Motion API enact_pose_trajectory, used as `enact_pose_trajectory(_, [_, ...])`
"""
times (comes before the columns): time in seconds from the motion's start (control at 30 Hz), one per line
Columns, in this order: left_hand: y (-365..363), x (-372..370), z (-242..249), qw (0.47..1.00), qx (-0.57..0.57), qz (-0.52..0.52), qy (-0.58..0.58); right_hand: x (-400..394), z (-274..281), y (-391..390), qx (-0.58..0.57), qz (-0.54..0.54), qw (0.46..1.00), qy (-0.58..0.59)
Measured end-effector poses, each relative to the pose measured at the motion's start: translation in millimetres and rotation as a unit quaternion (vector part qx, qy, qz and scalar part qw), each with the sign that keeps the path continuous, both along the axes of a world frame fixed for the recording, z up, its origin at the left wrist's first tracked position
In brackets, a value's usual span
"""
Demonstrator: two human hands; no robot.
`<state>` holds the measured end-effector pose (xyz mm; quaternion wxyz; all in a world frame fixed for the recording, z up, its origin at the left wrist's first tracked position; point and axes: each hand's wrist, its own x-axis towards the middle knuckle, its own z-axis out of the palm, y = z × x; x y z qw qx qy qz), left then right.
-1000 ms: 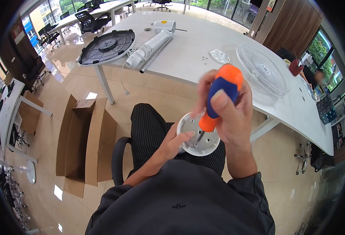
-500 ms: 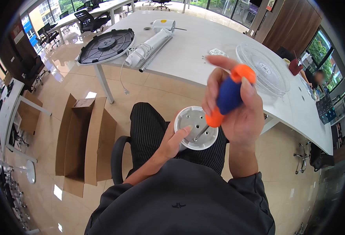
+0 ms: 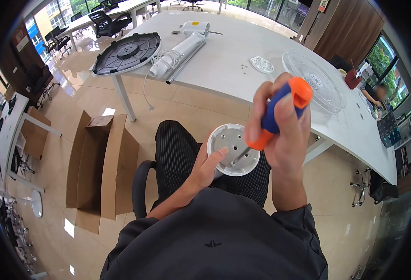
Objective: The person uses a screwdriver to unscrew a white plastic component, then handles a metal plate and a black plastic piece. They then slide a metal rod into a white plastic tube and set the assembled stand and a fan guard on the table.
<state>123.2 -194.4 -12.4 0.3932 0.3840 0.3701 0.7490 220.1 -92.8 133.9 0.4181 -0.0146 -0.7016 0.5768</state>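
While left hand [image 3: 203, 169] clasps white part [image 3: 244, 164], screwdriver [image 3: 271, 116] slants inside right grip [image 3: 287, 140].

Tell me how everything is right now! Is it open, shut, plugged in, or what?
Cardboard box, open
Plug, unplugged, dangling
Screwdriver, tilted, held in the right hand
Round white part, held by the left hand, holed face up
Black disc, flat, ribbed side up
Wire grille, lying on the table
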Motion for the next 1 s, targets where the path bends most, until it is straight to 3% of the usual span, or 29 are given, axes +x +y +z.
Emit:
enact_pose_trajectory(0.03, [-1.0,-0.4,0.1,1.000,-0.007,-0.005,-0.014,-5.8,6.4,-11.9,-0.077,0.001,0.996,0.043])
enact_pose_trajectory(0.07, [-1.0,-0.3,0.6,0.999,-0.013,-0.011,-0.028,-6.7,11.5,-13.2,-0.077,0.000,0.996,0.043])
enact_pose_trajectory(0.17, [0.8,2.1,3.0,1.000,0.003,-0.011,-0.025,-4.9,15.0,-3.8,-0.164,0.141,0.975,0.045])
enact_pose_trajectory(0.2, [1.7,2.9,2.9,1.000,0.004,-0.012,-0.025,-5.4,6.8,-0.5,-0.163,0.140,0.976,0.045])
enact_pose_trajectory(0.27, [2.0,3.8,0.8,1.000,0.009,-0.003,-0.009,-7.2,-8.2,3.5,0.012,0.095,0.988,0.123])
enact_pose_trajectory(0.43, [1.0,2.5,-1.7,1.000,0.006,-0.007,-0.022,-12.5,11.4,-21.1,-0.041,-0.029,0.998,0.038])
enact_pose_trajectory(0.5, [-0.9,1.0,-3.2,1.000,0.007,-0.017,-0.020,-7.2,14.7,-9.2,-0.115,0.088,0.989,-0.017])
enact_pose_trajectory(0.57, [-1.2,3.8,-8.4,1.000,-0.008,0.011,0.001,-1.9,7.3,-11.2,-0.123,0.106,0.986,0.041])
enact_pose_trajectory(0.63, [-1.0,2.6,-21.2,0.996,-0.068,0.034,-0.042,-11.4,-6.9,-7.2,-0.008,-0.018,0.993,0.119])
enact_pose_trajectory(0.7, [0.2,-0.6,-28.5,0.997,-0.017,0.036,-0.069,-1.1,12.7,-14.3,-0.164,0.078,0.983,0.008])
enact_pose_trajectory(0.77, [6.6,0.6,-39.5,0.998,0.003,0.049,-0.048,-7.3,10.8,-12.9,-0.158,0.109,0.980,0.059])
enact_pose_trajectory(0.87, [17.5,12.6,-48.9,0.996,0.018,0.075,-0.042,20.4,16.0,-2.9,-0.223,0.167,0.960,-0.020])
enact_pose_trajectory(0.9, [15.2,15.6,-50.7,0.996,0.009,0.072,-0.056,21.5,11.8,-5.0,-0.220,0.159,0.962,-0.013])
enact_pose_trajectory(0.97, [-2.3,1.3,-50.2,0.996,-0.015,0.079,-0.029,0.1,0.6,-17.2,-0.054,0.007,0.988,0.142])
enact_pose_trajectory(1.0, [-3.7,5.6,-45.0,0.995,-0.019,0.094,-0.008,6.9,5.7,-19.1,-0.054,0.004,0.988,0.143])
